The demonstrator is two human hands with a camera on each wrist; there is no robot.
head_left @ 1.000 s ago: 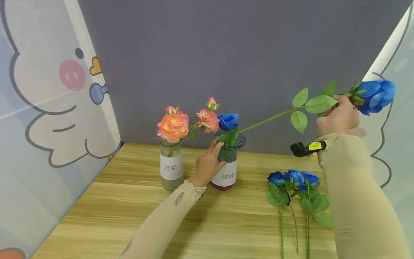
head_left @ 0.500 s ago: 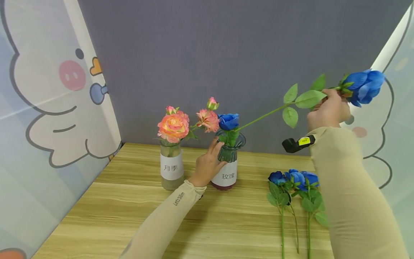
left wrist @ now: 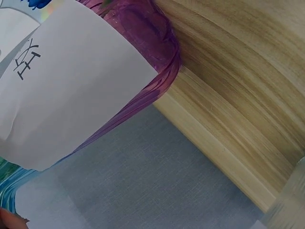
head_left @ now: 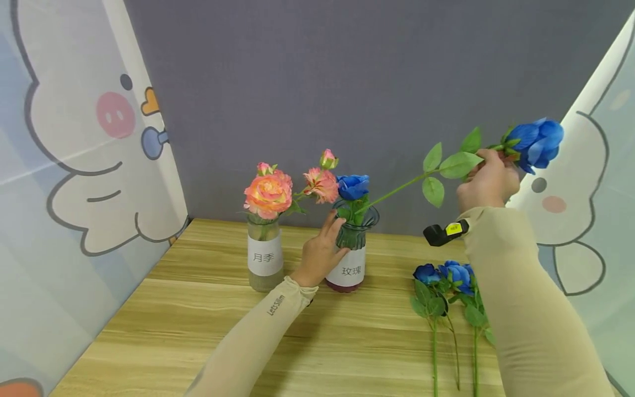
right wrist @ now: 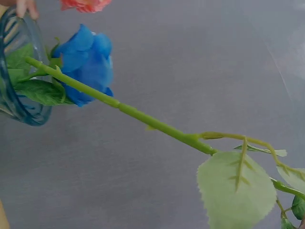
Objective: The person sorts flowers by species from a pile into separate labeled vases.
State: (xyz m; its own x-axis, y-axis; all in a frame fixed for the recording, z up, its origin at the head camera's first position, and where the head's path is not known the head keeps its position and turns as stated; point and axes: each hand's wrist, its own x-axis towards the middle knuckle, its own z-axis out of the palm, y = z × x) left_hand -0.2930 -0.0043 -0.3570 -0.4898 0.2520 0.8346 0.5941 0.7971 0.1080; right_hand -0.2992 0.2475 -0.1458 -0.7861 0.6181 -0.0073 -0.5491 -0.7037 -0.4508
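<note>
In the head view, my right hand (head_left: 489, 183) grips a long-stemmed blue rose (head_left: 536, 144) just below its bloom. The stem slants down left, and its lower end reaches the mouth of a blue-green glass vase (head_left: 351, 238). In the right wrist view, the stem tip (right wrist: 35, 63) overlaps the vase mouth (right wrist: 32, 107). My left hand (head_left: 319, 252) holds the vase near its neck, thumb on the front. Another blue rose (head_left: 353, 187) stands in that vase. The left wrist view shows the vase's white label (left wrist: 71, 90) and purple base (left wrist: 147, 36).
Left of my left hand stands a clear vase (head_left: 265, 281) with pink-orange flowers (head_left: 268, 196), one leaning towards the blue-green vase. Several blue roses (head_left: 453, 275) lie on the wooden table (head_left: 198, 331) at right, partly behind my right forearm. A grey panel (head_left: 327, 82) rises behind.
My right hand has moved left with the blue rose, bringing the stem's lower end over the vase mouth. The left hand stays on the vase. The view has shifted slightly.
</note>
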